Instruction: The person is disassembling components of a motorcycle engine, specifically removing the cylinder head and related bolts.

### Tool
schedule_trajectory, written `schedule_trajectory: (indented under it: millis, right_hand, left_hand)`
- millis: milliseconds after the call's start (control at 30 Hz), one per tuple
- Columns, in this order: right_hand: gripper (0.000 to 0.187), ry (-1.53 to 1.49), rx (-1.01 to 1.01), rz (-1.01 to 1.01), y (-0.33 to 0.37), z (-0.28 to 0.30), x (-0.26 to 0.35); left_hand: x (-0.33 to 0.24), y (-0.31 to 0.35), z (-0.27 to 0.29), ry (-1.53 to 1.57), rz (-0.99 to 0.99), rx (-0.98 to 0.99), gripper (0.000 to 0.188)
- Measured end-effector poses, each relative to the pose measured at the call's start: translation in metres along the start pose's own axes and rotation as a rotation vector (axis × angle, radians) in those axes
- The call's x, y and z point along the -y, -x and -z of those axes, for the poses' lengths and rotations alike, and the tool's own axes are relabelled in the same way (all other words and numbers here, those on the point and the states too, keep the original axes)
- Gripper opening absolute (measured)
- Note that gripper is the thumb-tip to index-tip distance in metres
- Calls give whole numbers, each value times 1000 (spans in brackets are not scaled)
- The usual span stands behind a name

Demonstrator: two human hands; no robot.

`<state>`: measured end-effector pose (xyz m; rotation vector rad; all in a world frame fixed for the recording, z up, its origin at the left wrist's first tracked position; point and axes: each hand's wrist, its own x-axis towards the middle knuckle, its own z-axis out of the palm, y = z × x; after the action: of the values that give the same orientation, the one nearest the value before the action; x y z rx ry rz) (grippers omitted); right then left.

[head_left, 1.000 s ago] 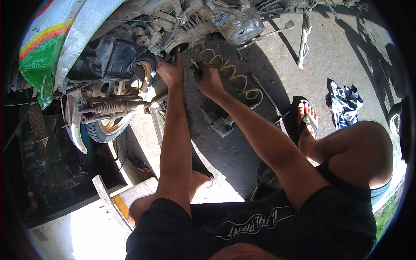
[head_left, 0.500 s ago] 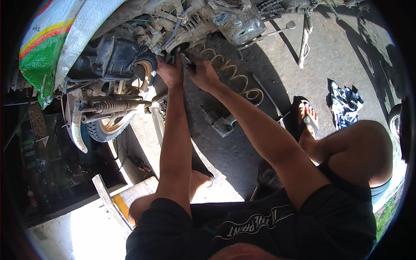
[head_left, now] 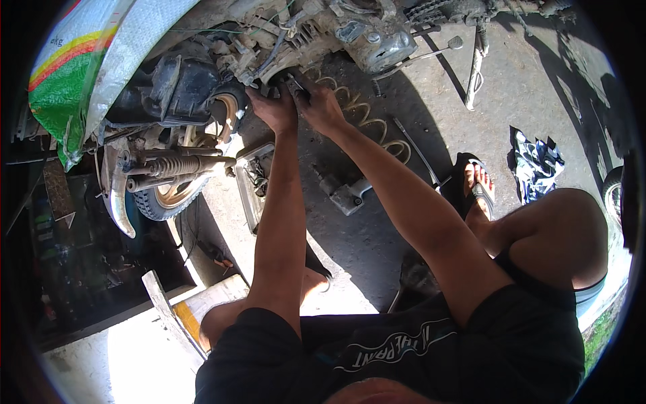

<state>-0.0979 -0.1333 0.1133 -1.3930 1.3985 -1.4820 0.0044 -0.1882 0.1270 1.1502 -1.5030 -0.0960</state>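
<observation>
Both my hands are raised to the underside of a grimy motorcycle engine (head_left: 306,44). My left hand (head_left: 274,113) has its thumb and fingers curled at a dark part below the finned section; what it grips is hidden in shadow. Close beside it, my right hand (head_left: 321,109) is closed, with a small greyish metal piece showing at its fingertips that I cannot name. A coiled cream air hose (head_left: 363,111) hangs just right of my right hand. On the ground below lies a grey air impact wrench (head_left: 344,192).
A metal tray (head_left: 250,198) with small parts lies by my left forearm. A long thin metal tool (head_left: 418,151) rests near my sandalled foot (head_left: 479,185). Left are a shock absorber (head_left: 178,166), a wheel (head_left: 168,202) and a printed sack (head_left: 74,87); a crumpled plastic bag (head_left: 537,165) lies right.
Both hands have shifted slightly to the right and stay at the engine's underside. My left forearm has moved right too, showing more of the metal tray.
</observation>
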Motion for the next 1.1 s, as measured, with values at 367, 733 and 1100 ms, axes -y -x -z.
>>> schedule_trajectory:
  millis: [367,733,1100]
  right_hand:
    - [42,-522,-21,-84,-6,3,5]
    - [42,-474,32,-167,-10,4,0]
    - [24,-495,3,-87,-11,2,0]
  left_hand:
    - [9,14,-8,-340,-85,-187,10]
    - [-13,20,-22,-33,23,-201,27]
    - [-9,24,-16,231,162,-147,32]
